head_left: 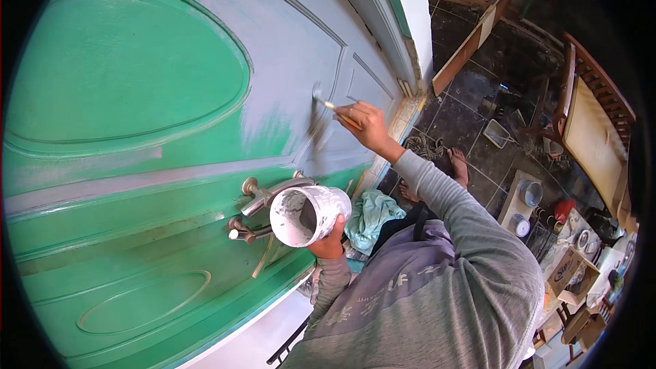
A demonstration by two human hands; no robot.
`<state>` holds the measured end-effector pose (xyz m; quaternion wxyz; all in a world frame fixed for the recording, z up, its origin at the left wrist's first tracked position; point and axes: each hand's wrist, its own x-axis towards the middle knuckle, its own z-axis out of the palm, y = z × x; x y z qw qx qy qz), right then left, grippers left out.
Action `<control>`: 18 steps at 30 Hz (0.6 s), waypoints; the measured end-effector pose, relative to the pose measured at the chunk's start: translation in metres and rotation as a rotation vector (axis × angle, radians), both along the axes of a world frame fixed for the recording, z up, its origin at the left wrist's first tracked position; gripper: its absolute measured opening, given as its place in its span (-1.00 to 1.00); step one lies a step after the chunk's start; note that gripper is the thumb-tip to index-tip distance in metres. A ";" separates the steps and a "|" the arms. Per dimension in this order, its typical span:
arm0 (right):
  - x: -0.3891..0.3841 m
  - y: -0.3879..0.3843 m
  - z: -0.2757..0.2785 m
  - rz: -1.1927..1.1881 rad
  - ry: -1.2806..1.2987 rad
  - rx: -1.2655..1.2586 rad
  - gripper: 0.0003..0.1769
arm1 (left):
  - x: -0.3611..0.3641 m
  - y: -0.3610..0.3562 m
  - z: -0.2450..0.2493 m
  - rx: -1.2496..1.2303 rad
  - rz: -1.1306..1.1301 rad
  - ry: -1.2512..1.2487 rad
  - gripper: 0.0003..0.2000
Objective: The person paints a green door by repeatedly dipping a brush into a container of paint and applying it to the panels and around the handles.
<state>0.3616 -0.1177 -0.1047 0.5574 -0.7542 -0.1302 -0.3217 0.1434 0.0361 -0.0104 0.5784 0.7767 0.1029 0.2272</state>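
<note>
My right hand (362, 124) is closed around the handle of a paintbrush (331, 105). The bristles touch the grey-painted part of a panelled door (301, 48). Below, my left hand (329, 240) grips a white paint pot (339, 199) from its side. The pot is tilted so its opening faces me, and whitish-grey paint coats its inner wall. Much of the door remains bright green, including a raised oval panel (130, 61). Streaky grey brush marks run over the green near the middle. Metal door handles (256, 201) stick out right beside the pot.
A light green cloth (372, 219) lies near my body. On the dark tiled floor (465, 116) are a paint tray (497, 133) and a leaning board (471, 41). A wooden bench (594, 137) and a cardboard box (570, 273) are at the right.
</note>
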 end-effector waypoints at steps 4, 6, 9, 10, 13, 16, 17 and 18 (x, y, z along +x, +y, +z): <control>0.042 -0.054 0.004 0.344 0.099 -0.092 -0.78 | 0.001 -0.001 0.005 0.021 -0.001 -0.023 -0.11; 0.081 -0.084 0.020 0.180 0.075 -0.192 -0.79 | 0.003 -0.004 0.008 0.010 -0.013 -0.014 -0.10; 0.109 -0.107 0.039 0.031 -0.011 -0.115 -0.80 | 0.000 -0.004 0.004 0.027 -0.006 -0.043 -0.08; 0.111 -0.111 0.038 -0.033 -0.084 -0.091 -0.80 | -0.001 -0.002 0.002 0.037 -0.003 -0.063 -0.07; 0.100 -0.109 0.041 -0.208 -0.115 -0.052 -0.83 | -0.005 -0.003 0.006 -0.017 0.017 -0.016 -0.06; 0.066 -0.056 0.003 -0.235 -0.123 -0.106 -0.85 | -0.008 -0.002 0.005 0.003 0.017 0.012 -0.09; 0.045 -0.030 -0.013 -0.203 -0.076 -0.140 -0.86 | -0.007 -0.002 0.002 0.015 0.008 0.024 -0.10; 0.019 -0.010 -0.026 -0.111 -0.018 -0.095 -0.86 | -0.006 -0.002 0.001 -0.009 -0.007 0.016 -0.11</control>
